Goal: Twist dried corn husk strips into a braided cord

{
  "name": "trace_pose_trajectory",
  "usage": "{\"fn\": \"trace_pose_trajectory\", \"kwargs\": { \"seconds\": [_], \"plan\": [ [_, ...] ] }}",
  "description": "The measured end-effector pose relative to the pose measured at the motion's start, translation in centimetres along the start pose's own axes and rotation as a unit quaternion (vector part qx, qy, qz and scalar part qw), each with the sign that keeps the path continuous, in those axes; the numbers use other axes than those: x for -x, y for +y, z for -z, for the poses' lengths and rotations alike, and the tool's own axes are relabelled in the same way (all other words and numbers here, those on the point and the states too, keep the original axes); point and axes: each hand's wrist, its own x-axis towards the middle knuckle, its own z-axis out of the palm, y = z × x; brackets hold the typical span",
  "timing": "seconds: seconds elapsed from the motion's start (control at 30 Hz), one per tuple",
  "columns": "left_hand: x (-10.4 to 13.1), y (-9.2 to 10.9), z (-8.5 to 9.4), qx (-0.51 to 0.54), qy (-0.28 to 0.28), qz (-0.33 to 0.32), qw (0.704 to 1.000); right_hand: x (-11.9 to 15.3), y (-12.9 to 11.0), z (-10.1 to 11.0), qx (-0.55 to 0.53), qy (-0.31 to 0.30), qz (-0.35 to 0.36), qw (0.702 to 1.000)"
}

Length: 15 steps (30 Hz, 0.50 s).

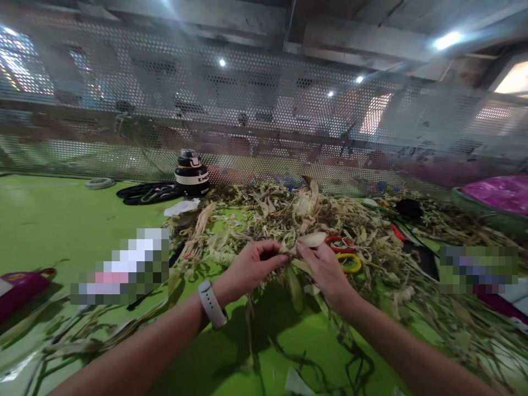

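My left hand (pixel 256 267), with a pale watch on its wrist, and my right hand (pixel 324 268) meet above the middle of the green table (pixel 231 352). Thumbs and fingers of both are pinched together on a pale dried leaf (pixel 312 240), which juts out past the right fingertips. More limp leaf strips (pixel 293 291) hang below, between the two hands. Just right of my right hand are a red handle loop (pixel 340 243) and a yellow handle loop (pixel 350 264), like scissor grips. Behind the fingers lies a heap of dried leaves and stalks (pixel 268 206).
A black bottle (pixel 192 173) with a white band stands at the back, beside a black flat item (pixel 148 193) and a tape-like ring (pixel 99 183). A perforated panel (pixel 256 121) runs along the far edge. At right sits a green tub (pixel 482 206) with pink plastic (pixel 501 193).
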Motion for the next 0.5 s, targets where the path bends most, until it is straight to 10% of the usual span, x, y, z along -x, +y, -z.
{"fn": "trace_pose_trajectory", "kwargs": {
  "seconds": [0.2,0.5],
  "plan": [
    [-1.0,-0.2,2.2,0.055,0.140,0.028,0.988,0.2,-1.2,0.6,-0.080,0.012,-0.005,0.997],
    [-1.0,0.0,2.4,0.073,0.089,0.064,0.991,0.7,-2.1,1.4,-0.147,-0.145,0.010,0.978]
  ]
}}
